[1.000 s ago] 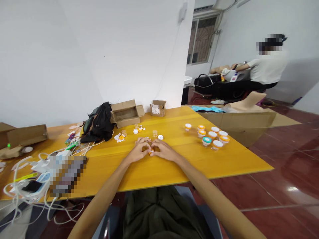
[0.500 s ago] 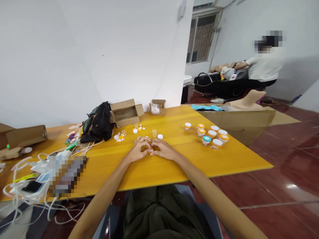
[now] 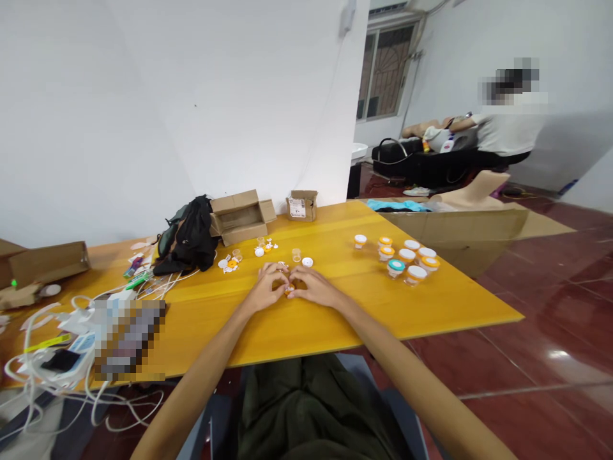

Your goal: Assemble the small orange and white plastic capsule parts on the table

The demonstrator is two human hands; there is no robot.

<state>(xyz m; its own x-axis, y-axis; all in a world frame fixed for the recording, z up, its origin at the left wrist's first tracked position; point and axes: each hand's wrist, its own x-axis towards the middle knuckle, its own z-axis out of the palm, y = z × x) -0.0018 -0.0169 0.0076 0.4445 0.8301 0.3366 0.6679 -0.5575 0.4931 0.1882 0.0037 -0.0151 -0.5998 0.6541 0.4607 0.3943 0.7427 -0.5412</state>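
Table (image 3: 306,326) — yellow, red-tiled floor (image 3: 507,364) below

No text is legible; the white label (image 3: 297,208) on the small carton (image 3: 310,206) is too small.

1. Even indoor light, with no lamp in view; the wall (image 3: 268,147) is palest near its middle and greyer at the left.
2. The window (image 3: 385,70) looks dark, and shadow deepens under the table (image 3: 316,329).
3. A white glare spot sits on the glossy floor (image 3: 546,367) at right.
4. Wide-angle stretching shows towards the edges.
5. Detail between the hands (image 3: 315,287) is soft; pixel blocks hide the person's head (image 3: 510,84) and a patch at lower left.
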